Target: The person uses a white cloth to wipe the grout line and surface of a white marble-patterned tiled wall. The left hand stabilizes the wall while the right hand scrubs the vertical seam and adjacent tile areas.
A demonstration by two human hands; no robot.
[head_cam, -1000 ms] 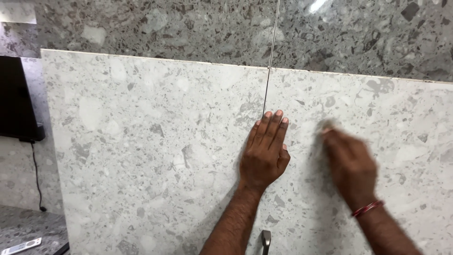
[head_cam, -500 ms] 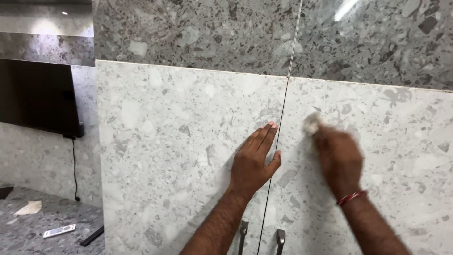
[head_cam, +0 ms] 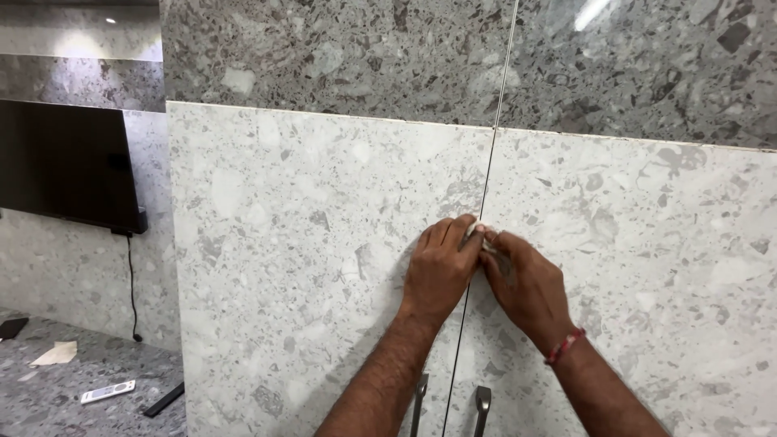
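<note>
Two light grey speckled cabinet doors meet at a thin vertical seam [head_cam: 486,186]. My left hand [head_cam: 441,271] lies against the left door [head_cam: 307,243], its fingertips at the seam. My right hand [head_cam: 522,279], with a red thread band [head_cam: 564,346] on the wrist, rests on the right door [head_cam: 647,259]. It pinches a small whitish piece [head_cam: 477,229] right at the seam, touching my left fingertips. What the piece is cannot be made out. Two metal handles [head_cam: 481,400] show at the bottom, one on each side of the seam.
Darker speckled panels [head_cam: 364,48] run above the doors. At the left a black screen [head_cam: 65,162] hangs on the wall with a cable [head_cam: 131,283] below it. On the grey surface lie a white remote [head_cam: 107,392], a scrap of paper [head_cam: 57,354] and a black bar [head_cam: 164,399].
My right hand has moved left from the right door to the seam with the whitish piece. My left hand has slid up to meet it. The view has shifted left.
</note>
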